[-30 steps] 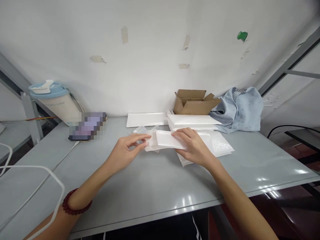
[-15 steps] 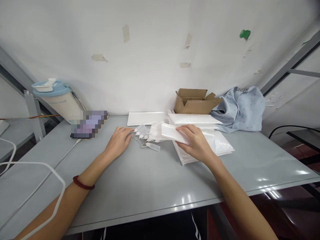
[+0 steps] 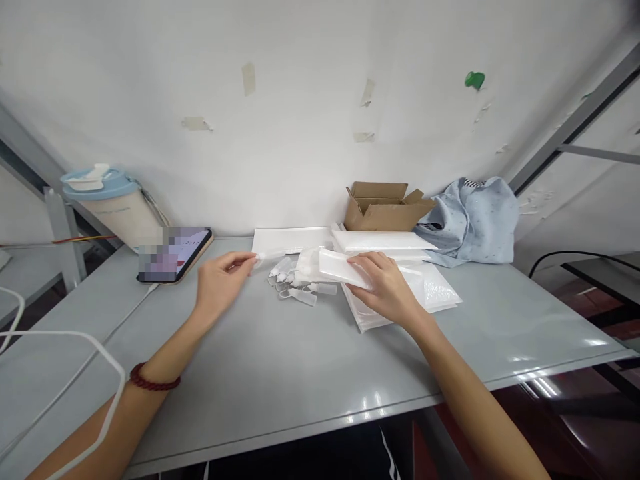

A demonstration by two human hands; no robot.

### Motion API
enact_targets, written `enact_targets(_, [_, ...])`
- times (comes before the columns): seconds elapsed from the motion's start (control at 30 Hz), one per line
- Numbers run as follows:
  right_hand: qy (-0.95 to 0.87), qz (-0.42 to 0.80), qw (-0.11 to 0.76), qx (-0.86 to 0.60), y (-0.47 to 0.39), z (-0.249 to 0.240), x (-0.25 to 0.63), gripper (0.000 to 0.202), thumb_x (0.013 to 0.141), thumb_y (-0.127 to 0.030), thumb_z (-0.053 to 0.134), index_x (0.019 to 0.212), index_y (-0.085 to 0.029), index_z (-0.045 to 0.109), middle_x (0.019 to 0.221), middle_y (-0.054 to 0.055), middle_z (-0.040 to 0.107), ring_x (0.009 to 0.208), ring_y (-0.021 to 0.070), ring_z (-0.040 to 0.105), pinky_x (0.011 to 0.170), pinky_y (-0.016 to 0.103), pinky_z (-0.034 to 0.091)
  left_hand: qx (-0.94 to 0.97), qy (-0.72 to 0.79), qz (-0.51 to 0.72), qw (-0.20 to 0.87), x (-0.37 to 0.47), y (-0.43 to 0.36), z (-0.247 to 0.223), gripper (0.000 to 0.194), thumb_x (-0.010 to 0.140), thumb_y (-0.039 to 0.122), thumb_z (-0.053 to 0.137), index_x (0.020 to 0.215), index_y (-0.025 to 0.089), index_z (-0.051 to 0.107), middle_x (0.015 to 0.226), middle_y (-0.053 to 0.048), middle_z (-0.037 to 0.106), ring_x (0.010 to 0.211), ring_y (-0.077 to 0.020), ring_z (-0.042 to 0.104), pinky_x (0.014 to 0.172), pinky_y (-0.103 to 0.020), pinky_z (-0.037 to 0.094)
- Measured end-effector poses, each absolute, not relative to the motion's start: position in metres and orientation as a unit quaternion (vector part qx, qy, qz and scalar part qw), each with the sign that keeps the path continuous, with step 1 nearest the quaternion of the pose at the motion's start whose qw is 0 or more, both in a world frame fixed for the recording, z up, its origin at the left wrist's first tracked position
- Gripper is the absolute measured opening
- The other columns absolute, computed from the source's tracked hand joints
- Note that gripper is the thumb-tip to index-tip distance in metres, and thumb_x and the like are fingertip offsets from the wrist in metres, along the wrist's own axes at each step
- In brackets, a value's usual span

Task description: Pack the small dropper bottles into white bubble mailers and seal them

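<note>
My left hand (image 3: 224, 279) is closed in a pinch on the cap end of a small translucent plastic bottle (image 3: 273, 255), whose body points right. Below lies a loose pile of similar small bottles (image 3: 302, 297) with white caps and loop straps. In my right hand (image 3: 383, 283) is a white bubble mailer (image 3: 343, 268), gripped between thumb and fingers and held over the right side of the pile. A crumpled translucent part (image 3: 307, 263) shows at the mailer's left end; I cannot tell what is inside. Several white bubble mailers (image 3: 443, 288) lie stacked beneath and behind the right hand.
An open cardboard box (image 3: 385, 217) and a light blue cloth (image 3: 475, 223) stand along the wall. At left are a tumbler (image 3: 123, 217) with a blue lid and a phone (image 3: 193, 250) on a white cable (image 3: 120, 321). Everything rests on a grey table (image 3: 280, 380).
My left hand has lifted a small bottle off the pile, drawing slightly left. My right hand still grips the mailer in nearly the same place. The view has shifted slightly.
</note>
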State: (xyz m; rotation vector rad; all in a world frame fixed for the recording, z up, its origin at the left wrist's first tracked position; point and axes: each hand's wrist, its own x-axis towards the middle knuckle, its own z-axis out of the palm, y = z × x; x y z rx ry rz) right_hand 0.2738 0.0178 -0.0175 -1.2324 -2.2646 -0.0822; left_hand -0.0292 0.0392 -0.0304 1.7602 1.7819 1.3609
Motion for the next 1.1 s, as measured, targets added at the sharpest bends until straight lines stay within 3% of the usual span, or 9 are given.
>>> enact_targets(0.17, [-0.841, -0.031, 0.275, -0.464, 0.018, -0.018, 0.273, 0.032, 0.083, -0.028, 0.059, 0.113, -0.020, 0.054, 0.112, 0.011, 0.060, 0.102, 0.0295, 0.053, 0.085, 0.045, 0.042, 0.508, 0.503, 0.620, 0.323, -0.022, 0.026, -0.007, 0.004, 0.064, 0.022, 0.070, 0.067, 0.022, 0.072, 0.061, 0.002, 0.065, 0.053, -0.0116, 0.055, 0.060, -0.027, 0.047])
enact_targets(0.3, [-0.840, -0.030, 0.279, -0.464, 0.018, -0.018, 0.273, 0.032, 0.082, -0.028, 0.059, 0.114, -0.021, 0.054, 0.111, 0.011, 0.060, 0.101, 0.0292, 0.053, 0.083, 0.044, 0.042, 0.507, 0.492, 0.615, 0.351, -0.025, 0.028, -0.010, 0.007, 0.061, 0.016, 0.067, 0.061, 0.022, 0.070, 0.054, 0.003, 0.061, 0.050, -0.0108, 0.050, 0.051, -0.026, 0.042])
enact_targets(0.47, [-0.843, -0.027, 0.283, -0.457, 0.018, -0.017, 0.273, 0.032, 0.083, -0.028, 0.058, 0.114, -0.022, 0.054, 0.110, 0.011, 0.059, 0.101, 0.0297, 0.053, 0.083, 0.045, 0.042, 0.539, 0.495, 0.554, 0.396, -0.020, 0.027, -0.016, 0.004, 0.062, 0.019, 0.067, 0.062, 0.021, 0.070, 0.057, 0.002, 0.062, 0.052, -0.0115, 0.052, 0.053, -0.026, 0.043])
enact_targets(0.6, [-0.852, -0.019, 0.275, -0.446, 0.015, -0.017, 0.271, 0.033, 0.083, -0.026, 0.057, 0.116, -0.024, 0.053, 0.110, 0.011, 0.059, 0.103, 0.0298, 0.053, 0.085, 0.045, 0.041, 0.593, 0.521, 0.486, 0.375, -0.006, 0.016, -0.012, 0.006, 0.066, 0.025, 0.068, 0.067, 0.022, 0.072, 0.058, 0.002, 0.064, 0.054, -0.0125, 0.053, 0.057, -0.027, 0.045])
enact_targets(0.77, [-0.867, -0.021, 0.269, -0.418, 0.010, -0.017, 0.265, 0.036, 0.078, -0.019, 0.058, 0.114, -0.019, 0.053, 0.110, 0.011, 0.058, 0.102, 0.0281, 0.052, 0.083, 0.042, 0.041, 0.677, 0.503, 0.436, 0.316, 0.008, 0.007, -0.015, 0.011, 0.069, 0.032, 0.068, 0.074, 0.025, 0.076, 0.080, -0.002, 0.073, 0.074, -0.0186, 0.059, 0.057, -0.028, 0.043])
enact_targets(0.87, [-0.883, -0.022, 0.267, -0.387, 0.005, -0.019, 0.259, 0.037, 0.076, -0.017, 0.058, 0.113, -0.017, 0.053, 0.110, 0.012, 0.058, 0.099, 0.0273, 0.051, 0.083, 0.041, 0.040, 0.715, 0.479, 0.424, 0.282, 0.013, 0.003, -0.022, 0.014, 0.073, 0.031, 0.063, 0.077, 0.027, 0.076, 0.079, -0.002, 0.073, 0.078, -0.0194, 0.056, 0.055, -0.027, 0.041])
enact_targets(0.93, [-0.891, -0.028, 0.263, -0.369, 0.001, -0.020, 0.254, 0.038, 0.075, -0.016, 0.058, 0.113, -0.017, 0.053, 0.109, 0.012, 0.058, 0.098, 0.0270, 0.050, 0.083, 0.041, 0.040, 0.733, 0.479, 0.408, 0.258, 0.018, -0.002, -0.027, 0.018, 0.075, 0.027, 0.058, 0.069, 0.027, 0.074, 0.069, -0.001, 0.068, 0.069, -0.0169, 0.052, 0.053, -0.026, 0.039])
enact_targets(1.1, [-0.899, -0.030, 0.248, -0.360, -0.002, -0.023, 0.248, 0.038, 0.075, -0.015, 0.055, 0.112, -0.020, 0.052, 0.108, 0.010, 0.059, 0.096, 0.0269, 0.050, 0.082, 0.041, 0.040, 0.760, 0.494, 0.380, 0.187, 0.029, -0.015, -0.032, 0.031, 0.071, 0.017, 0.048, 0.042, 0.021, 0.056, 0.048, 0.001, 0.038, 0.051, -0.0122, 0.037, 0.045, -0.024, 0.026])
